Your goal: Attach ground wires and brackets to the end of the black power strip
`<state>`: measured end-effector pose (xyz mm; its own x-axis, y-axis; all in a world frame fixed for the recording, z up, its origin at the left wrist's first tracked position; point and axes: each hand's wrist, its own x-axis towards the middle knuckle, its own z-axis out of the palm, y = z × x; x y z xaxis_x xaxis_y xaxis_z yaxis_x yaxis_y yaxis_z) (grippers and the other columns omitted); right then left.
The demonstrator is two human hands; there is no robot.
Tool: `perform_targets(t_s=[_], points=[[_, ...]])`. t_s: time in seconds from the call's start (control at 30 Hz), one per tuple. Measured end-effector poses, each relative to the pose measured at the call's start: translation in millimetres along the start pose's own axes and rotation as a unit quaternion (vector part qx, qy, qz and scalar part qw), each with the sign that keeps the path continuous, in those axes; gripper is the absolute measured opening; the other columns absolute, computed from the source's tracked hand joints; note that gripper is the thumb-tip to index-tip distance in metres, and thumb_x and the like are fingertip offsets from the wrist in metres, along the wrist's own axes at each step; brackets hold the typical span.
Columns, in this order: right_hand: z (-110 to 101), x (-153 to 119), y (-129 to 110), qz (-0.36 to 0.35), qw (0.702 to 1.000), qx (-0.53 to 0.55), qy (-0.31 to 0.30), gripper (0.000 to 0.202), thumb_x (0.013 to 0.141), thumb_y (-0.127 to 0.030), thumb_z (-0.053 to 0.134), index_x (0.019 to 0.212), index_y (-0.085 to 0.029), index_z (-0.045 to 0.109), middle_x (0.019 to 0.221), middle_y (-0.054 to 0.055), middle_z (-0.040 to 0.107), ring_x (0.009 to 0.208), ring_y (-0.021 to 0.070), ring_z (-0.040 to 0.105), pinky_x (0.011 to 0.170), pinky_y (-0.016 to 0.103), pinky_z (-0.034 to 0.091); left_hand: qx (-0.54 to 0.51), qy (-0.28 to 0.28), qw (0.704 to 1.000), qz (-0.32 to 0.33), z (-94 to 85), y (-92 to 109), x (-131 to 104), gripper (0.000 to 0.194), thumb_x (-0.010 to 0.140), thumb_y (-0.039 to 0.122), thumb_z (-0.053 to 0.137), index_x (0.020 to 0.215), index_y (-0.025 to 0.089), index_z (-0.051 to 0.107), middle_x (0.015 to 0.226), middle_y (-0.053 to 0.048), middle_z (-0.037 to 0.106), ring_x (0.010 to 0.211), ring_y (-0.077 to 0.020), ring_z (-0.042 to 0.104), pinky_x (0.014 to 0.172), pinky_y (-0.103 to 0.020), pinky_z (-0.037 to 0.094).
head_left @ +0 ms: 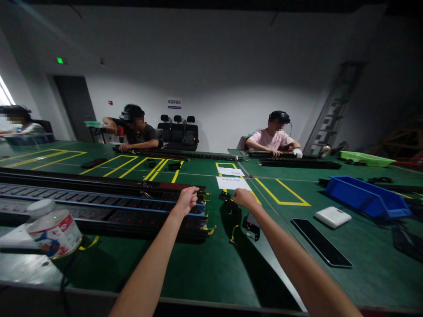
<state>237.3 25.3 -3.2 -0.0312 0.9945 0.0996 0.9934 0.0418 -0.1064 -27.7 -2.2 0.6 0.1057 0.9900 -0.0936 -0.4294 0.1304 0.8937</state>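
Observation:
My left hand (pixel 187 200) is closed, thumb and index finger pressed together, over the right end of several long black strips (pixel 139 220). Those strips look like power strips, with red dots along them and short yellow-green wires at their ends. Whatever its fingers may hold is too small to make out. My right hand (pixel 245 198) is curled shut above the green table, beside a small black part (pixel 225 196); its fingertips are hidden from me. Just below that hand sit a black box-like piece (pixel 252 227) and a loose yellow wire (pixel 234 234).
A clear jar (pixel 54 229) stands at the left. To the right lie a phone-like black slab (pixel 321 242), a white box (pixel 333 217) and a blue bin (pixel 366 197). Paper sheets (pixel 233 183) lie ahead. Across the table, one person (pixel 140 132) and another (pixel 272 138) work on strips.

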Motion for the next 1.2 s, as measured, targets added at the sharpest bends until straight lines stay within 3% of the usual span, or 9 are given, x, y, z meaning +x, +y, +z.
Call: perform_targets(t_s=[0.03, 0.13, 0.23, 0.37, 0.53, 0.7, 0.83, 0.97, 1.2], points=[[-5.2, -2.4, -10.6, -0.016, 1.0, 0.011, 0.017, 0.027, 0.087, -0.022, 0.054, 0.103, -0.017, 0.075, 0.102, 0.014, 0.074, 0.094, 0.0234, 0.069, 0.077, 0.027, 0.047, 0.0, -0.001, 1.0, 0.001, -0.2, 0.0, 0.1, 0.031, 0.072, 0.025, 0.073, 0.069, 0.02, 0.042, 0.045, 0.016, 0.02, 0.035, -0.0013, 0.017, 0.037, -0.016, 0.007], [-18.6, -10.0, -47.4, -0.153, 0.987, 0.055, 0.009, 0.027, 0.091, -0.027, 0.055, 0.11, -0.022, 0.073, 0.104, 0.008, 0.074, 0.098, 0.0204, 0.068, 0.08, 0.024, 0.046, -0.001, -0.006, 1.0, 0.003, -0.5, 0.2, 0.1, 0.032, 0.071, 0.025, 0.073, 0.069, 0.02, 0.042, 0.045, 0.016, 0.019, 0.035, -0.0013, 0.017, 0.037, -0.016, 0.007], [-23.0, -16.3, -82.4, -0.226, 0.974, 0.028, 0.002, 0.026, 0.093, -0.034, 0.056, 0.108, -0.024, 0.074, 0.102, 0.008, 0.074, 0.096, 0.0227, 0.068, 0.08, 0.027, 0.047, -0.005, -0.009, 1.0, 0.001, -0.6, 0.4, 0.0, 0.031, 0.071, 0.025, 0.073, 0.069, 0.02, 0.043, 0.045, 0.016, 0.02, 0.035, -0.0009, 0.016, 0.037, -0.016, 0.006], [-18.5, -18.4, -110.2, -0.231, 0.972, -0.031, -0.003, 0.026, 0.094, -0.036, 0.056, 0.107, -0.023, 0.074, 0.109, 0.013, 0.072, 0.1, 0.0272, 0.069, 0.082, 0.032, 0.05, -0.014, -0.007, 1.0, 0.004, -1.4, -0.8, 0.9, 0.036, 0.069, 0.024, 0.075, 0.067, 0.02, 0.039, 0.046, 0.015, 0.021, 0.035, -0.0003, 0.017, 0.037, -0.016, 0.007], [-13.2, -11.8, -119.2, -0.237, 0.969, -0.059, -0.024, 0.022, 0.092, -0.028, 0.057, 0.103, -0.021, 0.076, 0.104, 0.013, 0.073, 0.099, 0.0272, 0.07, 0.083, 0.032, 0.05, -0.009, -0.009, 1.0, 0.003, -1.7, -2.9, 1.5, 0.037, 0.069, 0.024, 0.074, 0.065, 0.021, 0.037, 0.046, 0.015, 0.021, 0.034, -0.0009, 0.019, 0.037, -0.017, 0.007], [-10.3, -5.4, -128.2, -0.252, 0.966, -0.04, -0.026, 0.022, 0.093, -0.03, 0.056, 0.099, -0.02, 0.075, 0.104, 0.013, 0.073, 0.097, 0.0252, 0.069, 0.081, 0.029, 0.048, -0.002, -0.006, 1.0, 0.009, 0.4, -3.3, 0.5, 0.038, 0.07, 0.026, 0.073, 0.062, 0.021, 0.036, 0.044, 0.014, 0.023, 0.034, -0.0005, 0.018, 0.036, -0.017, 0.007], [-11.4, -4.3, -125.5, -0.244, 0.97, 0.022, 0.003, 0.019, 0.093, -0.028, 0.056, 0.099, -0.021, 0.073, 0.103, 0.01, 0.073, 0.096, 0.0229, 0.068, 0.075, 0.025, 0.045, -0.004, -0.007, 1.0, 0.005, 0.0, -3.8, 0.3, 0.039, 0.07, 0.027, 0.074, 0.063, 0.02, 0.037, 0.045, 0.014, 0.022, 0.034, -0.0004, 0.017, 0.037, -0.017, 0.007], [-14.8, -14.7, -100.1, -0.209, 0.972, 0.109, 0.024, 0.025, 0.096, -0.035, 0.052, 0.096, -0.022, 0.073, 0.092, 0.005, 0.073, 0.085, 0.018, 0.066, 0.07, 0.023, 0.042, -0.008, -0.007, 1.0, 0.007, -1.3, -4.8, -0.1, 0.035, 0.071, 0.028, 0.075, 0.066, 0.02, 0.041, 0.046, 0.014, 0.023, 0.035, -0.0009, 0.017, 0.037, -0.017, 0.007], [-1.1, -57.8, -46.8, -0.168, 0.985, -0.025, 0.017, 0.018, 0.09, -0.027, 0.056, 0.088, -0.021, 0.072, 0.096, 0.008, 0.071, 0.091, 0.0217, 0.067, 0.068, 0.024, 0.042, -0.004, 0.001, 1.0, 0.005, -0.1, -4.4, -0.8, 0.03, 0.071, 0.024, 0.073, 0.067, 0.019, 0.044, 0.047, 0.014, 0.022, 0.036, -0.0014, 0.018, 0.038, -0.017, 0.005]])
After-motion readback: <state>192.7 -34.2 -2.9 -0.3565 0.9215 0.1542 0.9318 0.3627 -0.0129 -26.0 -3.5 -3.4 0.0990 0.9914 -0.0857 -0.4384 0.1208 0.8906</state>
